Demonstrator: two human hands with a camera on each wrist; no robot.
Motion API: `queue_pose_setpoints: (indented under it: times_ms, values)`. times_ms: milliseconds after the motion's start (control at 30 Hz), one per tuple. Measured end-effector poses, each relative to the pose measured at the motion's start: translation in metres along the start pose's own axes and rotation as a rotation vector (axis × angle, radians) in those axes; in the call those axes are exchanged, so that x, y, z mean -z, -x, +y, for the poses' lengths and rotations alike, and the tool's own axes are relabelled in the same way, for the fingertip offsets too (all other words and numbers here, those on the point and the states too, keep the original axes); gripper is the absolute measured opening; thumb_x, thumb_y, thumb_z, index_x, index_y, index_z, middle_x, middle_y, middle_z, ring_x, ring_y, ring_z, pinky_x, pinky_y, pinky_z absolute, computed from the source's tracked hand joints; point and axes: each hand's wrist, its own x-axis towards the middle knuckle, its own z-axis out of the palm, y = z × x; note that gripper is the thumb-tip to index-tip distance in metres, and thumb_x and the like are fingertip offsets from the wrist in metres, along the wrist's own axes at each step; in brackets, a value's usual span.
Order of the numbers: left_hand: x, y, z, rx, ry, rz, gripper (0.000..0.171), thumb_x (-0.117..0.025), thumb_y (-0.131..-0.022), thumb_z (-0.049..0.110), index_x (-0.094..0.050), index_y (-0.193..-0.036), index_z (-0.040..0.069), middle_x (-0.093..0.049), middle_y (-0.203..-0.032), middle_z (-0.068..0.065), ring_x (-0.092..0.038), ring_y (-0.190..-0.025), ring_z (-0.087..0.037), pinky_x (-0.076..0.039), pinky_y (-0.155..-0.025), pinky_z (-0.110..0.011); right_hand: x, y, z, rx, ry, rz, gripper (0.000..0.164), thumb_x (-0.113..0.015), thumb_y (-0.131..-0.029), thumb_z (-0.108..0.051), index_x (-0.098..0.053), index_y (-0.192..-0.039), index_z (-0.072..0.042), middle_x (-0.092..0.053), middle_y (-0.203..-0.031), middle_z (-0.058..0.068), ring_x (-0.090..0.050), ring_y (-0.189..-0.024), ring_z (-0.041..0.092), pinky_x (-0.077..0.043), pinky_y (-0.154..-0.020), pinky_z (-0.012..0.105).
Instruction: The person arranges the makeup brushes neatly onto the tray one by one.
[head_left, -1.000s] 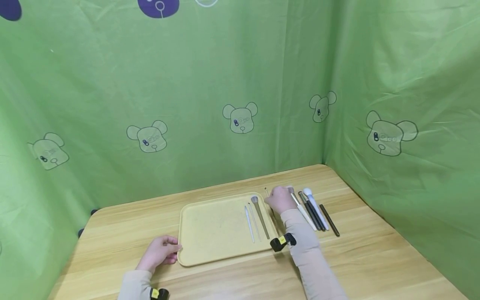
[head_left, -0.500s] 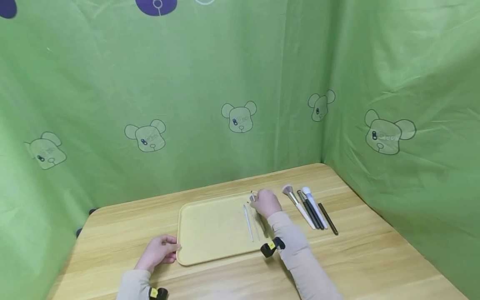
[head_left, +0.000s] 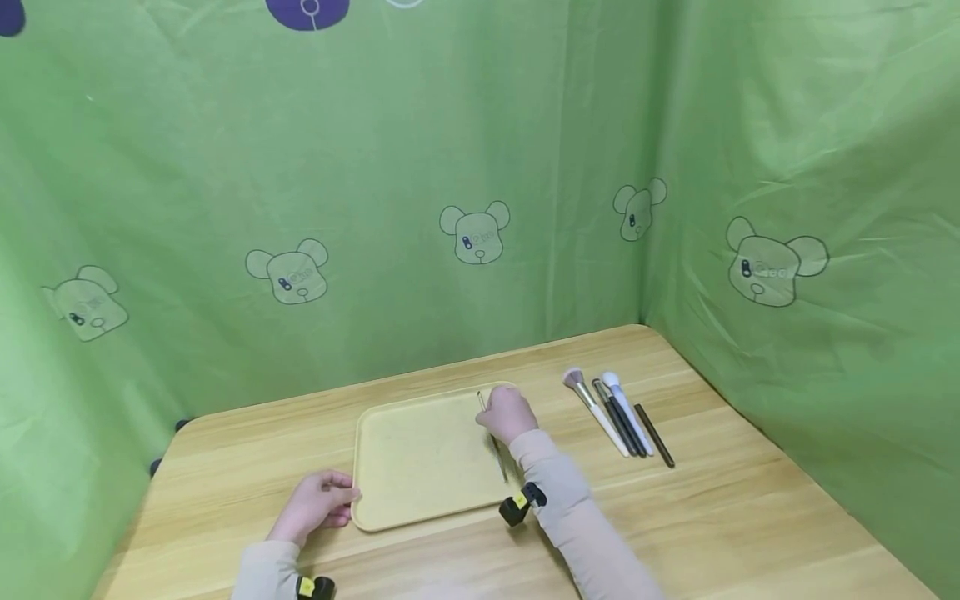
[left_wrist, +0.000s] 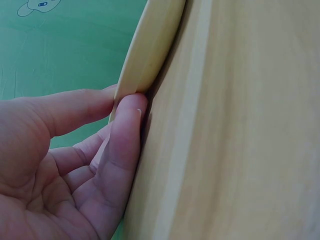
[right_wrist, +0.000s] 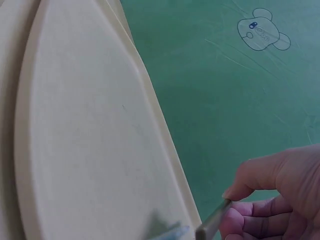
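My left hand (head_left: 313, 504) pinches the near-left rim of the yellow tray (head_left: 420, 458); the left wrist view shows thumb and finger on the tray's edge (left_wrist: 150, 55). Over the tray's right part, my right hand (head_left: 510, 414) holds a thin dark makeup brush (head_left: 497, 457) between thumb and fingers, its tip pointing to the back. In the right wrist view the brush's handle (right_wrist: 212, 220) shows end-on in the pinch of the right hand (right_wrist: 280, 195). Beside it lies the end of a pale bluish stick (right_wrist: 172, 233). Other brushes on the tray are hidden behind my right hand and sleeve.
Right of the tray on the wooden table (head_left: 720, 508) lie a white-handled fluffy brush (head_left: 598, 414), black-handled brushes (head_left: 624, 425), a white brush (head_left: 630, 412) and a dark brown stick (head_left: 655, 435). A green curtain (head_left: 390, 167) hangs behind and along the sides.
My right hand has moved left from the table just right of the tray to over the tray, bringing the thin brush with it. The left hand stays at the rim.
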Motion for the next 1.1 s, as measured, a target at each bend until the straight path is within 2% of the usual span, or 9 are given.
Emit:
queue_pose_setpoints:
  times_ms: [167, 300, 367, 433, 533, 633, 700, 833, 1100]
  values:
    - [0.0, 0.0, 0.0, -0.002, 0.001, -0.005, 0.038, -0.068, -0.075, 0.014, -0.053, -0.105, -0.005, -0.06, -0.076, -0.009, -0.058, -0.06, -0.015, -0.056, -0.057, -0.028, -0.011, -0.002, -0.004, -0.015, 0.02, -0.001, 0.037, -0.062, -0.067, -0.012, -0.033, -0.045, -0.016, -0.033, -0.046, -0.004, -0.031, -0.038, 0.01, -0.032, -0.039, 0.023]
    - [0.0, 0.001, -0.001, 0.0, 0.0, -0.004, 0.039, -0.069, -0.075, 0.014, -0.053, -0.105, -0.005, -0.06, -0.076, -0.009, -0.058, -0.06, -0.015, -0.056, -0.057, -0.028, -0.021, -0.002, -0.008, -0.043, 0.059, -0.011, 0.032, -0.065, -0.069, -0.016, -0.04, -0.049, -0.014, -0.047, -0.07, 0.007, -0.041, -0.047, 0.013, -0.038, -0.043, 0.024]
    - [0.0, 0.001, -0.002, 0.002, 0.004, -0.004, 0.039, -0.069, -0.075, 0.014, -0.053, -0.105, -0.005, -0.059, -0.076, -0.009, -0.058, -0.06, -0.015, -0.056, -0.057, -0.028, -0.024, -0.001, -0.01, -0.044, 0.078, 0.001, 0.029, -0.067, -0.068, -0.017, -0.045, -0.051, -0.012, -0.053, -0.074, 0.01, -0.045, -0.054, 0.016, -0.042, -0.048, 0.025]
    - [0.0, 0.001, -0.003, 0.004, 0.007, -0.006, 0.039, -0.069, -0.075, 0.014, -0.052, -0.105, -0.005, -0.059, -0.076, -0.009, -0.058, -0.06, -0.015, -0.056, -0.057, -0.028, -0.026, 0.001, -0.012, -0.028, 0.098, 0.024, 0.027, -0.069, -0.067, -0.016, -0.047, -0.052, -0.011, -0.056, -0.069, 0.009, -0.046, -0.058, 0.017, -0.046, -0.056, 0.028]
    - [0.0, 0.0, -0.004, 0.003, 0.011, -0.01, 0.039, -0.069, -0.075, 0.014, -0.052, -0.105, -0.005, -0.059, -0.076, -0.009, -0.058, -0.06, -0.015, -0.056, -0.058, -0.029, -0.027, 0.004, -0.014, 0.012, 0.138, 0.057, 0.03, -0.069, -0.066, -0.016, -0.046, -0.048, -0.011, -0.052, -0.049, 0.001, -0.044, -0.056, 0.018, -0.045, -0.073, 0.032]
    - [-0.001, 0.0, -0.005, 0.001, 0.011, -0.012, 0.04, -0.069, -0.075, 0.014, -0.052, -0.105, -0.005, -0.059, -0.077, -0.009, -0.058, -0.06, -0.015, -0.056, -0.058, -0.029, -0.029, 0.006, -0.015, 0.025, 0.173, 0.062, 0.031, -0.068, -0.067, -0.016, -0.044, -0.047, -0.013, -0.047, -0.043, -0.003, -0.043, -0.049, 0.016, -0.044, -0.079, 0.034]
    - [0.0, 0.0, -0.005, -0.001, 0.009, -0.016, 0.04, -0.069, -0.075, 0.015, -0.052, -0.106, -0.005, -0.059, -0.077, -0.009, -0.058, -0.06, -0.015, -0.056, -0.058, -0.029, -0.029, 0.006, -0.015, 0.02, 0.182, 0.061, 0.03, -0.067, -0.067, -0.016, -0.044, -0.047, -0.014, -0.048, -0.044, -0.003, -0.044, -0.05, 0.016, -0.044, -0.078, 0.034]
    - [0.0, -0.001, -0.005, -0.004, 0.01, -0.023, 0.04, -0.068, -0.075, 0.015, -0.051, -0.106, -0.005, -0.059, -0.076, -0.009, -0.058, -0.061, -0.015, -0.056, -0.058, -0.029, -0.031, 0.005, -0.014, 0.013, 0.185, 0.064, 0.027, -0.065, -0.068, -0.014, -0.046, -0.049, -0.014, -0.052, -0.049, -0.002, -0.046, -0.052, 0.015, -0.048, -0.069, 0.032]
    - [0.0, 0.0, 0.0, -0.005, 0.007, -0.012, 0.038, -0.068, -0.075, 0.014, -0.052, -0.104, -0.005, -0.059, -0.077, -0.009, -0.058, -0.06, -0.015, -0.056, -0.058, -0.029, -0.031, 0.004, -0.013, 0.034, 0.19, 0.076, 0.026, -0.065, -0.068, -0.012, -0.047, -0.05, -0.014, -0.052, -0.048, -0.002, -0.045, -0.046, 0.012, -0.046, -0.055, 0.028]
